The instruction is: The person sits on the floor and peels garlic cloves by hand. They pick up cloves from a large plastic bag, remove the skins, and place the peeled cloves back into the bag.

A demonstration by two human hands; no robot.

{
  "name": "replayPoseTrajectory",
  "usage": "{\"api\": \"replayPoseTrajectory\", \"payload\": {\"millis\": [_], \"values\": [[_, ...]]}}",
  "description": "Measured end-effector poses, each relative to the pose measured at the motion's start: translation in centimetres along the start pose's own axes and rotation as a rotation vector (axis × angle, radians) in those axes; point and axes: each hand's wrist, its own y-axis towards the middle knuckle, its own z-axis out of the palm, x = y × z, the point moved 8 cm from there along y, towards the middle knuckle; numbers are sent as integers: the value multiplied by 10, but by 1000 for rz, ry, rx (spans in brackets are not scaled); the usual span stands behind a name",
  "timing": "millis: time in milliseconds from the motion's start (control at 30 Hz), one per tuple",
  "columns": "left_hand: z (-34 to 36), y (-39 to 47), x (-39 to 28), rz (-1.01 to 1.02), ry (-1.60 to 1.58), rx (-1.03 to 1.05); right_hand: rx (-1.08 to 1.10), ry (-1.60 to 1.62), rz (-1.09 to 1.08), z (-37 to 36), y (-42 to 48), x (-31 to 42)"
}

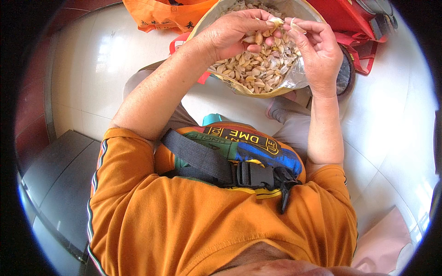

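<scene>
A wide bag (238,88) with a silvery lining stands open before me, holding many loose garlic cloves (255,70) and papery skins. Above it, my left hand (238,32) pinches a pale garlic piece (276,22) between thumb and fingertips. Several more cloves (258,37) rest against the curled fingers of that hand. Just to the right, my right hand (319,48) grips a whitish clove or piece of skin (297,26); which of the two cannot be told. The fingertips of both hands nearly meet.
An orange bag (165,15) with writing lies behind on the left, a red bag (336,17) on the right. A dark round-rimmed object (345,72) sits partly hidden beside the garlic bag. Pale floor tiles (383,138) surround my legs; pink fabric (383,245) hangs at lower right.
</scene>
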Motion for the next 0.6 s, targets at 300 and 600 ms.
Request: {"api": "replayPoseTrajectory", "payload": {"millis": [300,600], "values": [[-6,-7,19,-143,-245,-118,48,-323,-176,33,0,25],[11,-7,12,-168,-315,-6,73,-111,14,32,2,11]]}}
